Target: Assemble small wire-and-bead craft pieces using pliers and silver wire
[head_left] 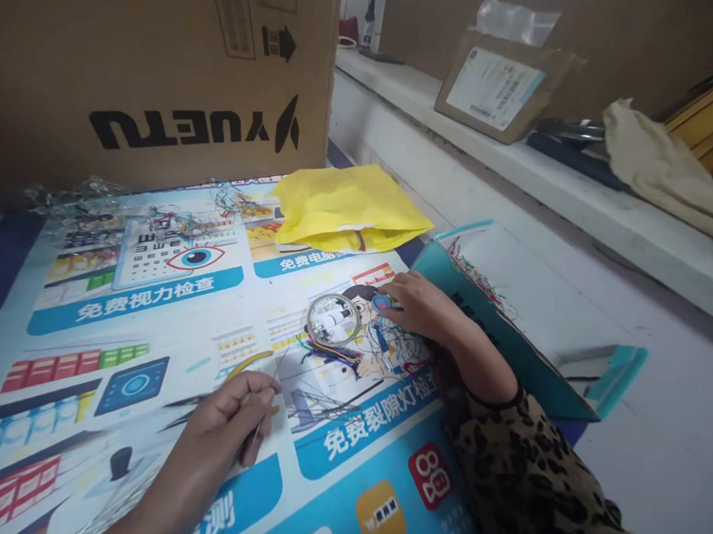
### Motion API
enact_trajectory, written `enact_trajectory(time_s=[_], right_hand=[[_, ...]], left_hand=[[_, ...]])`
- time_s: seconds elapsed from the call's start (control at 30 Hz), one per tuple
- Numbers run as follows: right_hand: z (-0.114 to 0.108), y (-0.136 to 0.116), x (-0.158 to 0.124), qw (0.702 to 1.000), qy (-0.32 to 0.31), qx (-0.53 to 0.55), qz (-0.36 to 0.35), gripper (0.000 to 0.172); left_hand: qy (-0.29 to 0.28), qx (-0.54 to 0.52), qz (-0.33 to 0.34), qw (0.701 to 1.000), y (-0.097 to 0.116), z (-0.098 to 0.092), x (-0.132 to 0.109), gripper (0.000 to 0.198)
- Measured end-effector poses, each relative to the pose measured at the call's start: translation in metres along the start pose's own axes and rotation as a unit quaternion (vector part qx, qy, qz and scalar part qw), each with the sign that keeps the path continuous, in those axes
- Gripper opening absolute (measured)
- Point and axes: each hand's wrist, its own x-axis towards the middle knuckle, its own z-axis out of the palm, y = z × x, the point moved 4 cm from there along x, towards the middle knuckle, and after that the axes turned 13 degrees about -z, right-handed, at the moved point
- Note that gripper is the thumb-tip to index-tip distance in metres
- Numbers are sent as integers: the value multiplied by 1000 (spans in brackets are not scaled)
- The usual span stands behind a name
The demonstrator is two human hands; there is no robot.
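Note:
My left hand point(238, 417) is closed in a pinch above the printed sheet, with what looks like a thin wire between thumb and fingers. Beneath it, a tool with a yellow curved handle point(250, 361) and dark pointed tips point(183, 409) is partly hidden. My right hand point(420, 305) is closed around a small round blue piece point(382, 302), too small to name. Left of that hand lies a round clear dish point(333, 321) holding small white parts. A bundle of coloured wires point(331, 352) curves along its near edge, and loose thin wires point(399, 349) spread below my right hand.
A yellow pouch point(352, 206) lies behind the dish. Wire scraps point(176, 223) are scattered before a large cardboard box point(196, 67). At right, a teal open box point(500, 322) holds more wires. A ledge point(404, 76) carries a labelled packet point(496, 86) and a cloth point(654, 157).

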Motion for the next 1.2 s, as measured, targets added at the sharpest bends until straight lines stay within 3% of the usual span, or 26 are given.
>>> enact_trajectory(time_s=[0.4, 0.7, 1.2], right_hand=[[1, -6, -3, 999, 29, -17, -35, 26], [2, -10, -2, 999, 19, -44, -20, 31], [1, -15, 0, 997, -7, -65, 32, 20]], left_hand=[[-12, 22, 10, 1000, -3, -1, 2, 28], [-11, 23, 5, 1000, 0, 1, 1, 29], [-15, 26, 8, 1000, 4, 2, -2, 28]])
